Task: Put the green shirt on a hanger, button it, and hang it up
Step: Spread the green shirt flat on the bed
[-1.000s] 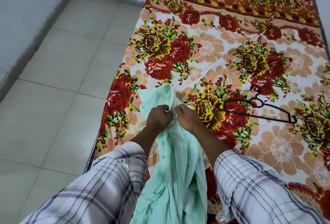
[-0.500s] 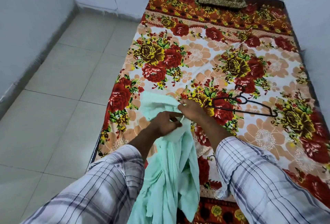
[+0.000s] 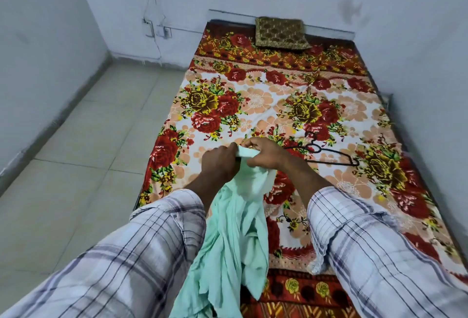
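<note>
While curled fingers (image 3: 250,143) of the right hand (image 3: 266,156) and left hand (image 3: 219,163) pinch the green shirt (image 3: 235,229) by its top edge above the bed (image 3: 253,104), they should spread the collar open before reaching for the hanger (image 3: 331,159) lying nearby.

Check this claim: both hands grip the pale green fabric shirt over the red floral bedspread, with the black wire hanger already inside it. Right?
Not quite. In the head view the black wire hanger lies on the red floral bedspread, outside the pale green fabric shirt; left hand and right hand do grip the shirt.
</note>
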